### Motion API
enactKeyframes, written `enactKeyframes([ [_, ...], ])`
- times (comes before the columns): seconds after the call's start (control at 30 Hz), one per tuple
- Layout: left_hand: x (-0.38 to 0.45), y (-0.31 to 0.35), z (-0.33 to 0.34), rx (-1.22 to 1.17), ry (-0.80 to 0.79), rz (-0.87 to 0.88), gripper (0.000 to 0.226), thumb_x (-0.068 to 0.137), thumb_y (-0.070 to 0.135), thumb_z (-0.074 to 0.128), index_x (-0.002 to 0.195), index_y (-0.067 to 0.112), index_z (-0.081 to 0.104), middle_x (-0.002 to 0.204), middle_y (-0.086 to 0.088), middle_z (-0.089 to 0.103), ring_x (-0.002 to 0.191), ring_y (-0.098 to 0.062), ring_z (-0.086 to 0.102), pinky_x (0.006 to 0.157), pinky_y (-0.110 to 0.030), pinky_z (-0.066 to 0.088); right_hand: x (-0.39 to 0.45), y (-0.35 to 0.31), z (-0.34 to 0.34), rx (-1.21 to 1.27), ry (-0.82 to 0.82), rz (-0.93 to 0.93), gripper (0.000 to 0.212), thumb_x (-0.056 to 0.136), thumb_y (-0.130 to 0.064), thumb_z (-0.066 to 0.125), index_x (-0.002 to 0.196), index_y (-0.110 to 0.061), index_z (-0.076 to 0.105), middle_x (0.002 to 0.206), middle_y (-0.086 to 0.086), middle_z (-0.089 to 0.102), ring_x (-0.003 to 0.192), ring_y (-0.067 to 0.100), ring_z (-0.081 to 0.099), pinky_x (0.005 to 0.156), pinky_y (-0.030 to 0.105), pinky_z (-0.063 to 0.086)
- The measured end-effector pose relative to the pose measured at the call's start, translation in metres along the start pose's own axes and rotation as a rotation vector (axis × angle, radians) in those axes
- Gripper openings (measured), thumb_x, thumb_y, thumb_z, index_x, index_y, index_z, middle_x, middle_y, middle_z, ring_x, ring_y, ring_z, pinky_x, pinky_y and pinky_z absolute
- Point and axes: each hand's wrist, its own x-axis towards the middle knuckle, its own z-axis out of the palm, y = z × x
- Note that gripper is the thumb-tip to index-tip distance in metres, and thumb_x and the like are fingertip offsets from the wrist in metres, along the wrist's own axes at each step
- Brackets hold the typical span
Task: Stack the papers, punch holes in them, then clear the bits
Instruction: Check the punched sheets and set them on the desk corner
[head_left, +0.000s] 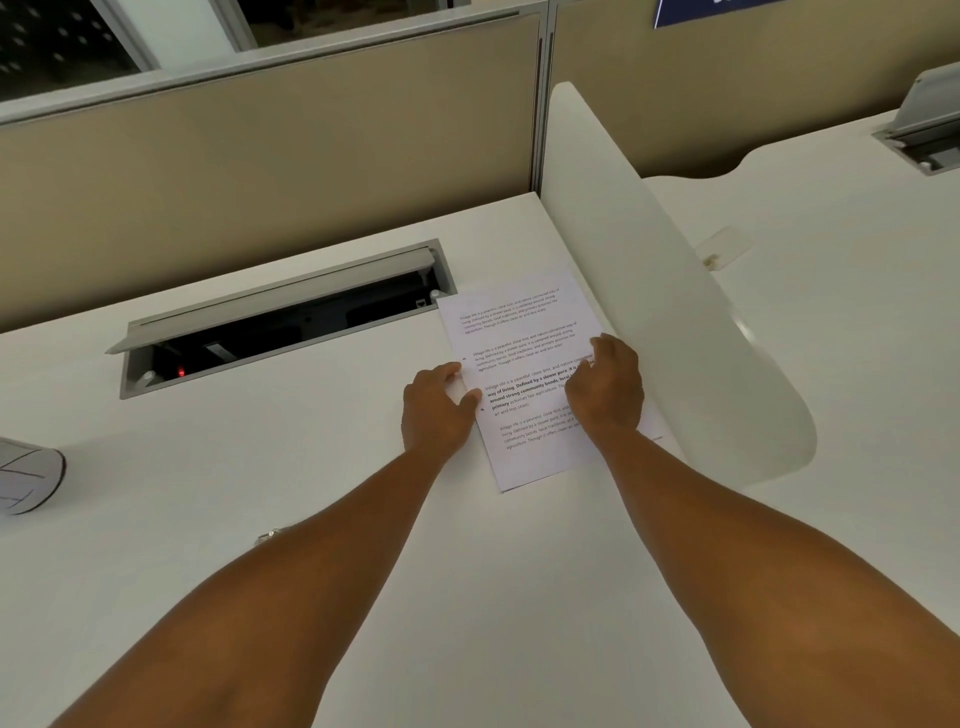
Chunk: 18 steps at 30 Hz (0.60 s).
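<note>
One wide-angle camera is riding on the person's head, looking forward and steeply down over the white bench (311, 519). Both forearms are reaching in from the bottom edge, so the view is sitting close above the near workspace. It is facing the beige partition (270, 171) along the bench's far side, with the white side divider (649, 291) curving at the right. Straight edges are bowing toward the borders.
</note>
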Motion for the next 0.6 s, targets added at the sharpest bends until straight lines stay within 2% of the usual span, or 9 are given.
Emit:
enactKeyframes([
  [0.07, -0.003, -0.005, 0.000, 0.084, -0.025, 0.125, 0.052, 0.088, 0.034, 0.069, 0.137, 0.025, 0.053, 0.140, 0.005, 0.052, 0.131, -0.017, 0.042, 0.104, -0.035, 0.040, -0.003, 0.002, 0.003, -0.048, -0.057, -0.040, 0.042, 0.092, -0.008, 0.051, 0.133, -0.002, 0.053, 0.143, 0.012, 0.047, 0.137, 0.025, 0.038, 0.107, 0.040, 0.040],
  [0.17, -0.006, -0.011, 0.001, 0.205, -0.057, 0.265, 0.055, 0.088, 0.033, 0.069, 0.140, 0.023, 0.052, 0.146, 0.004, 0.050, 0.138, -0.019, 0.037, 0.112, -0.035, 0.030, -0.004, 0.006, 0.007, -0.094, -0.131, -0.042, 0.041, 0.094, -0.012, 0.049, 0.134, -0.004, 0.052, 0.150, 0.009, 0.041, 0.144, 0.023, 0.027, 0.114, 0.041, 0.033],
  [0.33, -0.004, -0.012, 0.005, 0.319, -0.104, 0.288, 0.056, 0.091, 0.039, 0.064, 0.143, 0.027, 0.047, 0.155, 0.007, 0.038, 0.146, -0.018, 0.028, 0.119, -0.041, 0.020, -0.003, 0.010, 0.007, -0.094, -0.170, -0.009, 0.041, 0.095, -0.013, 0.046, 0.135, -0.006, 0.051, 0.153, 0.006, 0.037, 0.147, 0.021, 0.021, 0.115, 0.039, 0.028],
  [0.6, 0.006, -0.013, 0.009, 0.354, -0.161, 0.319, 0.058, 0.095, 0.044, 0.056, 0.148, 0.028, 0.039, 0.160, 0.008, 0.028, 0.150, -0.015, 0.016, 0.121, -0.043, 0.008, 0.002, 0.011, 0.008, -0.091, -0.189, 0.019, 0.044, 0.094, -0.013, 0.045, 0.137, -0.005, 0.048, 0.156, 0.005, 0.032, 0.147, 0.021, 0.018, 0.117, 0.039, 0.024],
])
